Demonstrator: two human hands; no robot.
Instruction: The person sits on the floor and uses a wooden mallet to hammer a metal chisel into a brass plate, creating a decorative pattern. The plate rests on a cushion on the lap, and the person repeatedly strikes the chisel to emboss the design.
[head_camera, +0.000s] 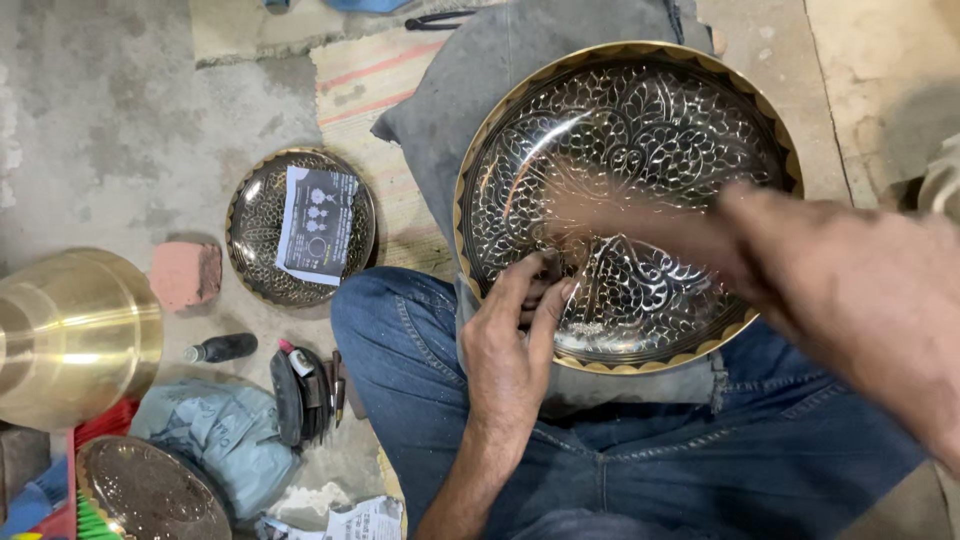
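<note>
Two hands: the left hand (510, 345), its fingers (545, 290) on the large plate (640, 130); the right hand (850, 280), blurred, over that plate's right side. Three engraved plates: the large one under the fingers; a small plate (255, 235) well left of them; a third plate (145, 495) far below-left. One paper (318, 222) on the small plate; one brass vessel (75, 335) far left; one red brick (185, 275) beside the small plate; one dark bottle (222, 348) below the brick; one black pouch (300, 395) left of the wrist; one grey cloth (225, 435) beside the pouch.
</note>
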